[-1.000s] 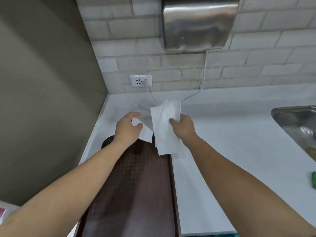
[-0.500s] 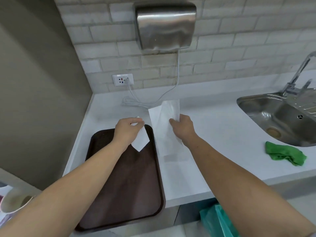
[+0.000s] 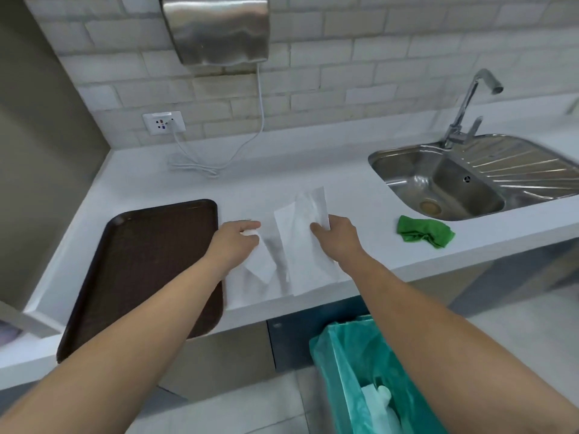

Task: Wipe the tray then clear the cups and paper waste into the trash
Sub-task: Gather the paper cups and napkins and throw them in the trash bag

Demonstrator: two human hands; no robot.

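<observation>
Left hand pinches small white paper piece – piece hangs just right of brown tray. Right hand grips larger paper sheet, fingers curled round its edge, sheet held over white counter. Tray lies flat at counter's left end, its near end past counter edge. Trash bin with teal liner below counter – white waste inside. Green cloth beside sink.
</observation>
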